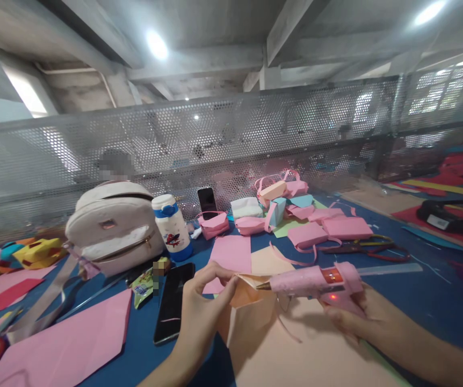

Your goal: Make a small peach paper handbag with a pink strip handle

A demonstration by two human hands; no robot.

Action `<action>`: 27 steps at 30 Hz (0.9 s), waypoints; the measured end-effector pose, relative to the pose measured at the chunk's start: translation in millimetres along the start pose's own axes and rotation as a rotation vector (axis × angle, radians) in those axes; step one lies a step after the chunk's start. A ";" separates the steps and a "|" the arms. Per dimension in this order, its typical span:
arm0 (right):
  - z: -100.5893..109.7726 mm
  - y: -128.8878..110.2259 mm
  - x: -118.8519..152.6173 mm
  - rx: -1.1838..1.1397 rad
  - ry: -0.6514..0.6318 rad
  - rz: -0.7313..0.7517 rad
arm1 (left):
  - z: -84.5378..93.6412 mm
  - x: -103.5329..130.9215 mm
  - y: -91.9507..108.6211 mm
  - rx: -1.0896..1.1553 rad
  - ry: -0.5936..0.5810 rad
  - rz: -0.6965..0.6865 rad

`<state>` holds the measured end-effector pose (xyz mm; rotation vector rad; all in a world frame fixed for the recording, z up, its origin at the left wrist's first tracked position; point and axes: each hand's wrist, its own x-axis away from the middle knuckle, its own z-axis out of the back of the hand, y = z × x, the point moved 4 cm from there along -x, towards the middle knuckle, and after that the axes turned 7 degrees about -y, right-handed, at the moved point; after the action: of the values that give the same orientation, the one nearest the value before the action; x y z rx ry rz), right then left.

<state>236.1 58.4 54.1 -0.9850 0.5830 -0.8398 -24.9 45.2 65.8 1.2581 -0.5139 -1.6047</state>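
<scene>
Near the bottom middle, my left hand pinches the upper left edge of a folded peach paper piece, whose top stands open. A pink glue gun is gripped in my right hand; its metal nozzle points left and meets the paper's top edge close to my left fingertips. A clear glue stick sticks out of the gun's back, and a small red light glows on its side. Peach sheets lie beneath the folded piece.
Left stand a white backpack and a bottle; a black phone lies by my left hand. Small pink paper bags and scissors lie beyond the gun. Pink sheets cover the lower left. A perforated metal screen runs behind.
</scene>
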 end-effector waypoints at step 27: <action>5.4 2.1 -1.0 0.095 0.102 0.088 | -1.2 -0.9 -1.8 0.035 -0.004 0.025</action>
<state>240.4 62.4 54.6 -0.8282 0.6628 -0.8355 -24.7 47.0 64.3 1.2696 -0.5605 -1.5835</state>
